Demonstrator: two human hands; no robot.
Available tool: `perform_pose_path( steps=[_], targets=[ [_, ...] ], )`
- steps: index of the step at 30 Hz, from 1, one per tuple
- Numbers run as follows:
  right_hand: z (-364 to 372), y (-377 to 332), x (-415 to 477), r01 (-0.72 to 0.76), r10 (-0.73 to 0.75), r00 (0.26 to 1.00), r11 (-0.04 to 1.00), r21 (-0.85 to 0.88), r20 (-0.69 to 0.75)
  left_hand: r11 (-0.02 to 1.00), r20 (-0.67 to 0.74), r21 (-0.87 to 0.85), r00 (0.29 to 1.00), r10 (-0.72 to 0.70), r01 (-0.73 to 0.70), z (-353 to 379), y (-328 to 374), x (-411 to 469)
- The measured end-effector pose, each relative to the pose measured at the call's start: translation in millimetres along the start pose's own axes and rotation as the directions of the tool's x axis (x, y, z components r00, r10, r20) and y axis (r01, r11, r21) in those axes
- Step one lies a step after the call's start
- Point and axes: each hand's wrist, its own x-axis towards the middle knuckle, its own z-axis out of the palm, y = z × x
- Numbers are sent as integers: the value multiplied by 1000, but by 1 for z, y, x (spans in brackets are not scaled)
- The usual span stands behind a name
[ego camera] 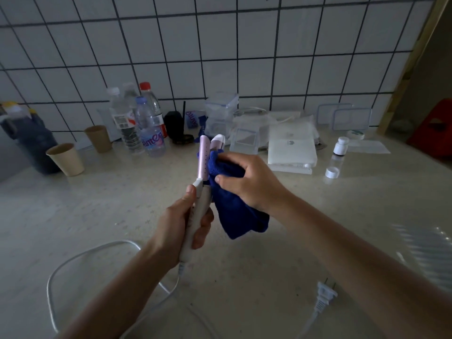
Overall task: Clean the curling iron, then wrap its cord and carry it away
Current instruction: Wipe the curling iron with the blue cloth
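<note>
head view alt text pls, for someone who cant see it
A left hand holds a pink-and-white curling iron upright over a counter while the right hand presses a blue cloth against its barrel. Its unplugged cord lies loose below.

Left hand (179, 223) is fisted, thumb pointing up; right hand (247, 182) is pinched shut, forearms converging from below.

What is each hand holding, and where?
Left hand grips the curling iron by its white handle; right hand holds a blue cloth bunched against its barrel.
</note>
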Motion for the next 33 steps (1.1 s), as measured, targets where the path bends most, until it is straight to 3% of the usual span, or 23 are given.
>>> perform_pose_path(
  steps=[6,13,21,24,28,33],
  targets=[
    [-2,-2,-3,-7,6,1000,991,-133,-4,998,-8,67,1000,22,-21,1,-3,2],
    [-29,-6,4,-20,-13,977,988,-156,-211,979,100,193,994,51,-69,2,-6,1],
    [-2,-4,-1,12,-10,998,999,-43,58,968,-5,204,989,151,-147,-8,1,2],
    [-2,-4,-3,22,-22,1000,1000,1,6,971,-2,197,991,137,-134,-9,0,3],
    [5,-3,-6,39,-45,995,996,-78,-88,969,22,211,992,126,-128,-11,2,5],
    [-18,6,5,-14,-7,966,997,-80,-259,947,133,281,983,125,-158,-8,-2,3]
  ],
)
